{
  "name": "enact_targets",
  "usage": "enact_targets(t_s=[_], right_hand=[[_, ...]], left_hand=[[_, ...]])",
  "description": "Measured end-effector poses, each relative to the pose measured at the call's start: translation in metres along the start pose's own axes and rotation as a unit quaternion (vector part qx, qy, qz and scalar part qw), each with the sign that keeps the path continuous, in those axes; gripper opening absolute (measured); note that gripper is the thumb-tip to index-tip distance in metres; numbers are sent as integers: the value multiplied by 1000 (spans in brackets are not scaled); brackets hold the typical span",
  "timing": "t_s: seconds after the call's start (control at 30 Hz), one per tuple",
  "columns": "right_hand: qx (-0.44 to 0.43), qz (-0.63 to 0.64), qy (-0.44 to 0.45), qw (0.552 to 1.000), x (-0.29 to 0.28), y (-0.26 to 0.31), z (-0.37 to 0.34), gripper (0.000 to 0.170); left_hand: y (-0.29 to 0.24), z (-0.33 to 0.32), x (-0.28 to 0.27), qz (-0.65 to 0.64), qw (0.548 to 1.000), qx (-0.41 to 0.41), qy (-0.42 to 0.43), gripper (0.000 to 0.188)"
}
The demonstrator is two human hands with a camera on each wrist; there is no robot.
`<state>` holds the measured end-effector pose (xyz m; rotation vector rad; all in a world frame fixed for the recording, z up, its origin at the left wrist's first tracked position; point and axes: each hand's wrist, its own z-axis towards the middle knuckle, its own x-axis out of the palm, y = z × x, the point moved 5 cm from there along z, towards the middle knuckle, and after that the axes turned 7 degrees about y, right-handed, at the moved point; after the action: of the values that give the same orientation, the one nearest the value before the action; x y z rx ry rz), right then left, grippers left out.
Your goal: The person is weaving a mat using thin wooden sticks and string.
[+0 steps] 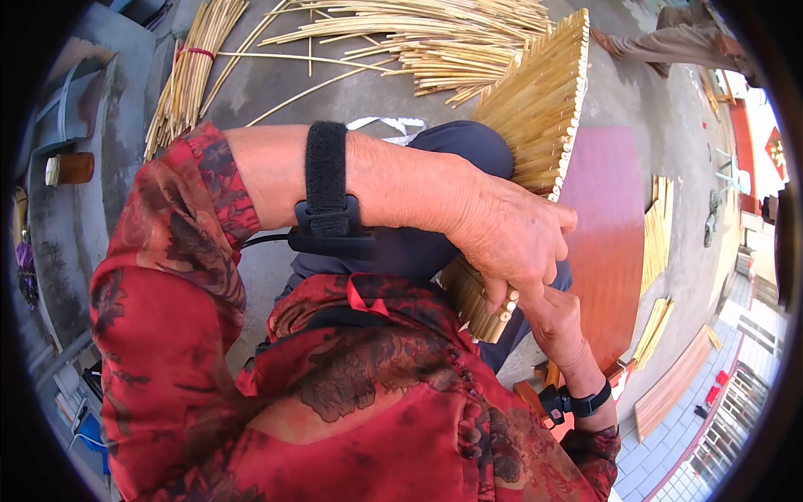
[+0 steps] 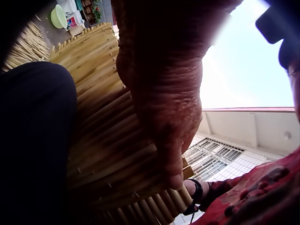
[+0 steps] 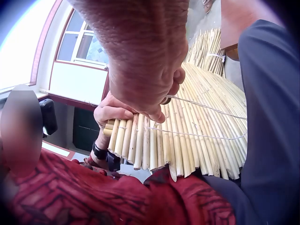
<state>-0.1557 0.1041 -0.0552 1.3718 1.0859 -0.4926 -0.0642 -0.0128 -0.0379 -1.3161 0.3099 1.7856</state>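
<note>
Gripping the near end of the cane mat (image 1: 544, 109), on the lap, with the left hand (image 1: 519, 238), and apparently pinching the thin string (image 3: 206, 108) with curled fingers of the right hand (image 1: 555, 322). Looks light, stiff along each cane but bendable between canes, and perhaps slightly slippery. Better to hold close to the tied row, with only moderate pull on the string, for not splitting or loosening the canes.
</note>
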Motion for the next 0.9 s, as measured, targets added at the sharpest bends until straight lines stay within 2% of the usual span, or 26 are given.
enact_targets(t_s=[0.23, 0.33, 0.57, 0.63, 0.9], right_hand=[[-15, 17, -32, 999, 6, -1, -1, 16], [-24, 5, -4, 1000, 7, -3, -1, 17], [-21, 23, -19, 999, 6, -2, 1, 22], [13, 16, 11, 1000, 8, -4, 0, 22], [30, 43, 38, 998, 10, -10, -1, 21]], left_hand=[[-1, -2, -3, 3, 1000, -4, -4, 32], [-1, -3, -2, 8, 1000, 7, -10, 32], [1, 1, -5, -13, 1000, 8, -1, 33], [2, 0, -3, -4, 1000, 4, 16, 36], [2, 0, -3, 9, 1000, -5, 15, 52]])
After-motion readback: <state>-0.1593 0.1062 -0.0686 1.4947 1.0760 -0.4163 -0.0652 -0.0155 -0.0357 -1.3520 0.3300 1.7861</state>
